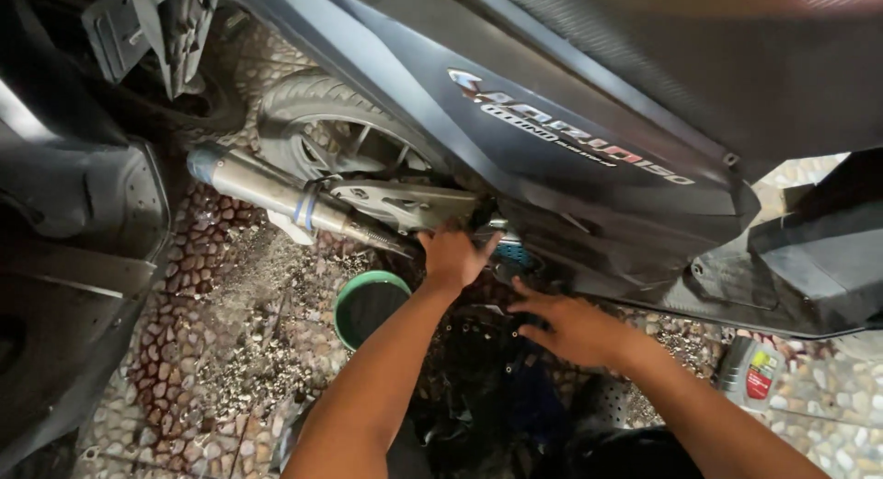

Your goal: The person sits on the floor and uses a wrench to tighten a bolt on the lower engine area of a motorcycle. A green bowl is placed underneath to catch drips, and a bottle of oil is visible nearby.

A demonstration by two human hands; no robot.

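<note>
A dark blue scooter [570,157] leans across the view, its rear wheel [317,120] and silver exhaust pipe [267,189] at the left. My left hand [452,255] reaches under the body panel and presses against the engine area beside the exhaust; its fingertips are hidden, so what it grips is unclear. My right hand [570,324] hovers just below, fingers spread, close to a bluish part [513,253] under the panel. A green-rimmed round container [368,304] with dark contents sits on the ground under my left forearm.
The ground is pebble paving [212,332] with dark stains. A grey oil bottle [750,373] with a red label lies at the right. Another dark vehicle body [64,258] fills the left edge. Dark cloth or parts lie near my knees.
</note>
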